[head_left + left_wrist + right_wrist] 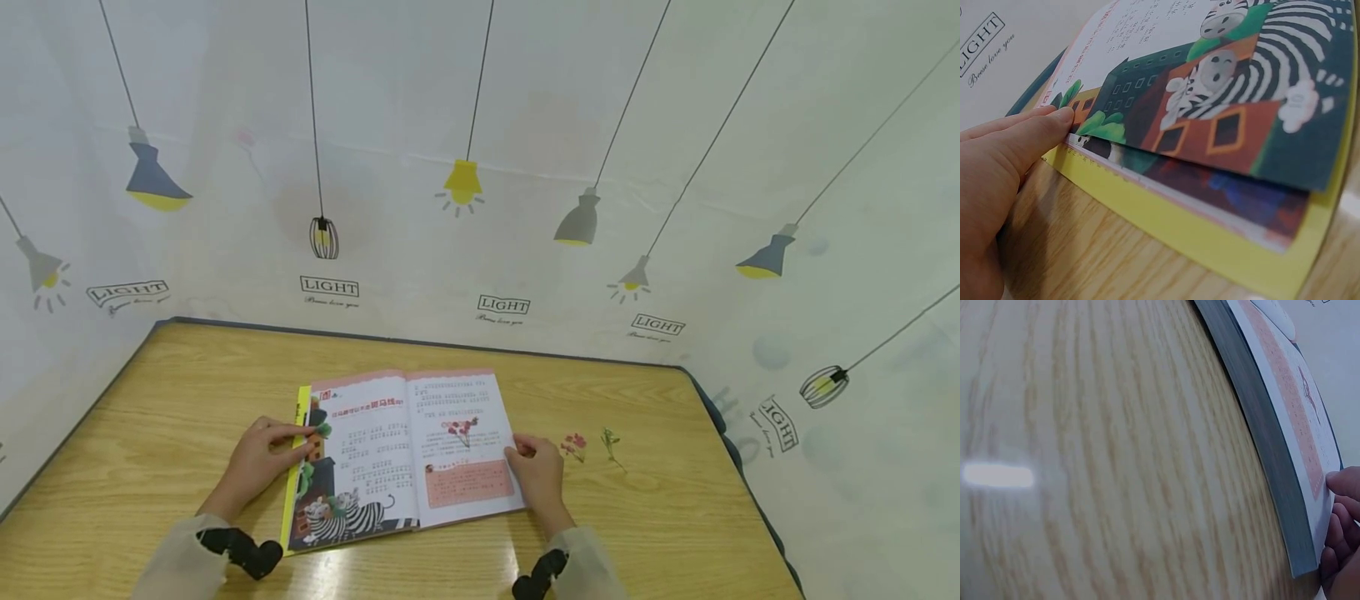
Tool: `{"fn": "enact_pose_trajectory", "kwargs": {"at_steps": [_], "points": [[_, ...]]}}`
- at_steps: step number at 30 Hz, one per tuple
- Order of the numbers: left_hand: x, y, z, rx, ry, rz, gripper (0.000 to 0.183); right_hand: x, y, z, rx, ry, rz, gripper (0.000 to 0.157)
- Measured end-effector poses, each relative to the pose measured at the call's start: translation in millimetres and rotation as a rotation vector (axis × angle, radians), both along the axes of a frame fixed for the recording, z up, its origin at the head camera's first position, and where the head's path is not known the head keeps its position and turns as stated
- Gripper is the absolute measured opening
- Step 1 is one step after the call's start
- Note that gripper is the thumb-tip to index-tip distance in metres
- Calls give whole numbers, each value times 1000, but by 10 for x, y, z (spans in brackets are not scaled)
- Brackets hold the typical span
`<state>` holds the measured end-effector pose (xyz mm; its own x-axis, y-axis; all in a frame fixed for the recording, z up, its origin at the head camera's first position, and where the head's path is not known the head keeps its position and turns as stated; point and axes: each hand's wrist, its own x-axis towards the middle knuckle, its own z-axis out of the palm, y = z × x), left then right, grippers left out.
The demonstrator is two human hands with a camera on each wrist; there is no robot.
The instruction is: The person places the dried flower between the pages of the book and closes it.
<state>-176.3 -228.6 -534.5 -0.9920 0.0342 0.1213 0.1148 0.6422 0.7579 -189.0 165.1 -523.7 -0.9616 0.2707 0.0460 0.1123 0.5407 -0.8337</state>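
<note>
At the book's sides, both hands angle inward: left resting extended fingers, right pinching its edge

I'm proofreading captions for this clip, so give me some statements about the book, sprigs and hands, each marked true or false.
1. The book lies open on the table. True.
2. The right hand is at the book's yellow-edged side. False: the left hand is there.
3. A red-flowered sprig lies on the right-hand page. True.
4. The green sprig is left of the book. False: it is right of it.
5. Zebras are pictured on the left-hand page. True.
</note>
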Motion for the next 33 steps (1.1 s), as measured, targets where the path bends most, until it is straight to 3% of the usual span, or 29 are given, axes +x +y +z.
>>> {"fn": "enact_pose_trajectory", "kwargs": {"at_steps": [8, 17, 25, 33], "points": [[-11, -5, -8, 0, -3, 0, 33, 12, -8, 2, 18, 0, -10, 25], [-9, -2, -2, -11, -9, -4, 35, -3, -30, 14, -44, 24, -67, 22], [-8, 3, -6, -4, -11, 4, 36, -37, -9, 0, -76, -15, -73, 20], [6, 6, 18, -6, -17, -1, 37, -50, 15, -3, -43, 3, -79, 15]]}}
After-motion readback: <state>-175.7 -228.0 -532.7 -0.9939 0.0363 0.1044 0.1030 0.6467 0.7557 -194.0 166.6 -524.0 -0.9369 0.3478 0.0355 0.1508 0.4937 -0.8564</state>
